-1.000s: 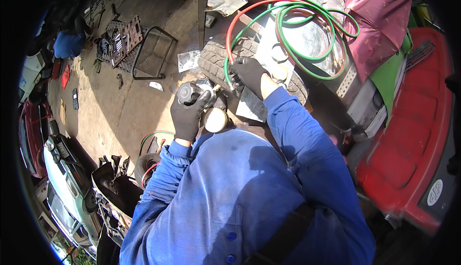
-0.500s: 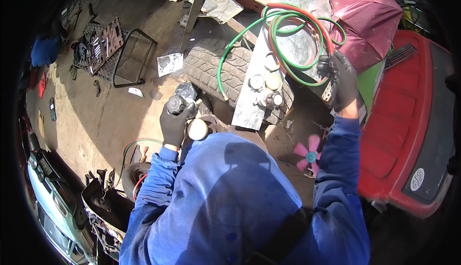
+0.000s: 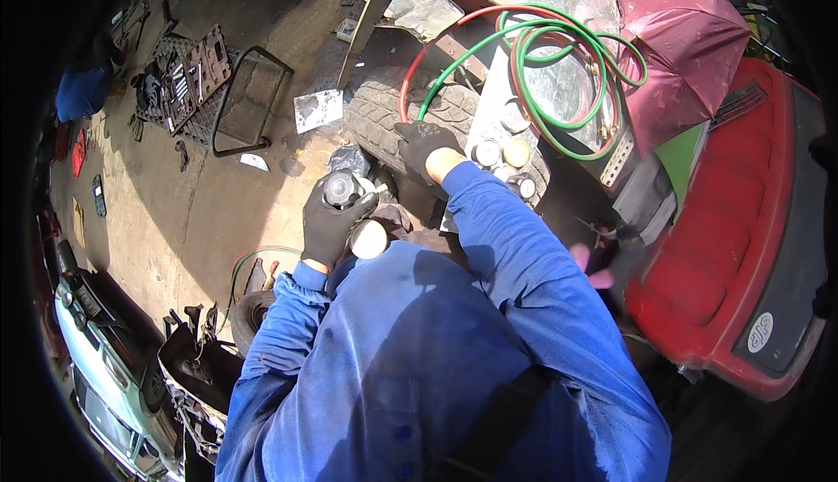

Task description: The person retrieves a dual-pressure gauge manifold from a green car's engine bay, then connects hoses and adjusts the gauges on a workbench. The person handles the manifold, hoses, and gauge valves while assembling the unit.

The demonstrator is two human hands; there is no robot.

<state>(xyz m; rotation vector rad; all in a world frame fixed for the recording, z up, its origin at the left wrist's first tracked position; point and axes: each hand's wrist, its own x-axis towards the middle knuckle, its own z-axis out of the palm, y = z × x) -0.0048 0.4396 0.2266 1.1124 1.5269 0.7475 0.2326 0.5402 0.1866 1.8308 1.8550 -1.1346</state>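
My left hand, in a black glove, is closed around a pressure regulator with a dark round body. A pale round gauge shows just below that hand; whether it is joined to the regulator is hard to tell. My right hand, also gloved, is closed on the ends of a red and green twin hose in front of the tyre. The hose's coils lie on a sheet metal plate. Several round gauges rest on the plate beside my right forearm.
A maroon umbrella and a red vehicle panel stand at the right. Far left, an open socket set lies beside a black metal frame. A light-blue car front is at the lower left.
My right hand has swung left from the hose coil to the tyre and now grips the hose ends. The red hose now arches left alongside the green one. My left hand still holds the regulator.
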